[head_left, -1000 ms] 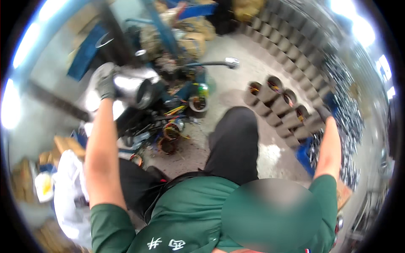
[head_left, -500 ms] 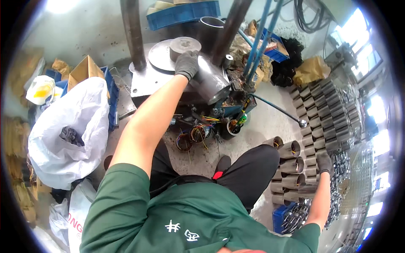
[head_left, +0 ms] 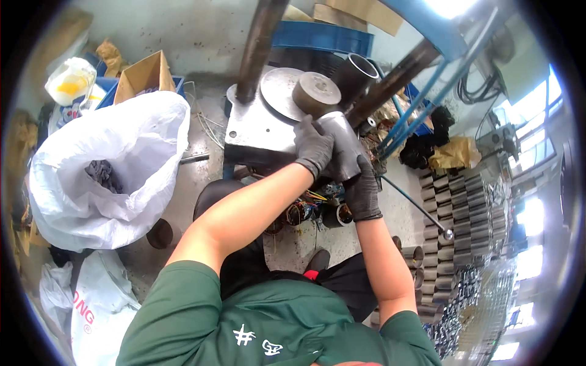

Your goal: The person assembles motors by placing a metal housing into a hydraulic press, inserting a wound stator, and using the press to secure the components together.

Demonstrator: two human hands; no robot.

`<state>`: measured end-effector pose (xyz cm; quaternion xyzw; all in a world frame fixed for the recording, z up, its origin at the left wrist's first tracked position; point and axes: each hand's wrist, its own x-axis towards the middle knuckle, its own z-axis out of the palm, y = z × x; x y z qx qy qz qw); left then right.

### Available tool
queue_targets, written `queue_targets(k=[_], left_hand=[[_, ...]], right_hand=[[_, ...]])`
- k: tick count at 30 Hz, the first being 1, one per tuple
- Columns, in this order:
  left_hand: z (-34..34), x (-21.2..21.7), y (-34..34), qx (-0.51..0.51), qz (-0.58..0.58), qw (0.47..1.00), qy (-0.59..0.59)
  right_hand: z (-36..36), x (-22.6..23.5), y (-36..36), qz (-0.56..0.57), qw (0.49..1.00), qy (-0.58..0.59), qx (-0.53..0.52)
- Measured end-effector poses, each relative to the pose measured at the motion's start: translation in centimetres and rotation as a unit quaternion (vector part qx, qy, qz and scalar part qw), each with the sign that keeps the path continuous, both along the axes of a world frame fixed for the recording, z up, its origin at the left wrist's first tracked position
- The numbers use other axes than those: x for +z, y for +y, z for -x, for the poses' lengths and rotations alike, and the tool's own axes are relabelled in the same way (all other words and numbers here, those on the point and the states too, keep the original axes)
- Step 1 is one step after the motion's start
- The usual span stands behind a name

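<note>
A smooth grey metal cylinder (head_left: pixel 342 145) lies slanted at the near right edge of the press table (head_left: pixel 253 135). My left hand (head_left: pixel 314 146), in a dark grey glove, grips its left side, with the fingertips near its upper end. My right hand (head_left: pixel 364 193), gloved alike, is closed around its lower right end. Just beyond the left fingertips, a thick round steel block (head_left: pixel 317 93) rests on a flat round plate (head_left: pixel 278 91). An open-ended dark tube (head_left: pixel 355 76) stands behind the block.
Steel posts (head_left: pixel 259 52) rise beside the plate. A blue lever with a ball end (head_left: pixel 448 234) juts to the right. Rows of metal tubes (head_left: pixel 439 207) are stacked at right. On the left sits a large white sack (head_left: pixel 140 131). Wired parts (head_left: pixel 299 213) lie below the table.
My right hand has left the stacked tubes at right and come over to the cylinder. My left hand stays at the cylinder by the block. The view has shifted, moving the table rightward in the picture.
</note>
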<state>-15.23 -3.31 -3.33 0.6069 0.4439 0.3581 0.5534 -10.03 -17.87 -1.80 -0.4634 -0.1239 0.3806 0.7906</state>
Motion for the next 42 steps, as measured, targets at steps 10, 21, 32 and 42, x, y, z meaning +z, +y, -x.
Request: queue_targets(k=[10, 21, 32, 42], left_hand=[[-1.7, -2.7, 3.9, -0.078, 0.266, 0.956, -0.097], [-3.5, 1.7, 4.5, -0.207, 0.376, 0.774, -0.466], [-5.0, 1.4, 7.1, -0.24, 0.333, 0.834, -0.369], [0.9, 0.1, 13.3, -0.116, -0.002, 0.962, -0.248]], right_hand=[[-1.4, -0.5, 4.8, 0.04, 0.981, -0.19, -0.003], [-12.7, 6.5, 7.7, 0.252, 0.089, -0.963, -0.014], [-16.8, 14.1, 20.7, 0.19, -0.135, -0.964, 0.129], [-21.2, 13.8, 30.4, 0.137, 0.514, -0.808, 0.253]])
